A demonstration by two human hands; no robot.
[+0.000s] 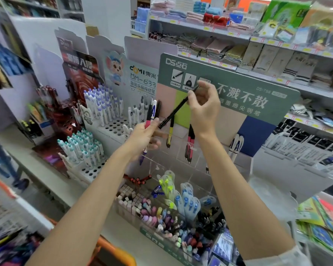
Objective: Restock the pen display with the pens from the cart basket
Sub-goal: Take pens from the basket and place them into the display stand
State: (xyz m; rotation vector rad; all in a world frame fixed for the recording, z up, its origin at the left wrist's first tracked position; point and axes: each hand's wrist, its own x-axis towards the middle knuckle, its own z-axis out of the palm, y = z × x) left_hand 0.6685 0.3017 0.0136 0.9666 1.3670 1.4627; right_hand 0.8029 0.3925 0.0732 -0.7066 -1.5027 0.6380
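Black pen [176, 109], slanting from 1 o'clock down to 7 o'clock in front of the pen display [238, 96], pinched near its upper end by the right hand [204, 106]. At 8 o'clock of it, the left hand [144, 137] grips an upright bundle of pens [151, 112]. The display's clear pockets hold a yellow pen [170, 131], pink pens [189, 143] and white pens [236, 144]. White pen racks [112, 127] stand at 9 o'clock, a box of mixed pens [181, 223] at 6 o'clock, and the orange rim of the cart basket [113, 246] at 7 o'clock.
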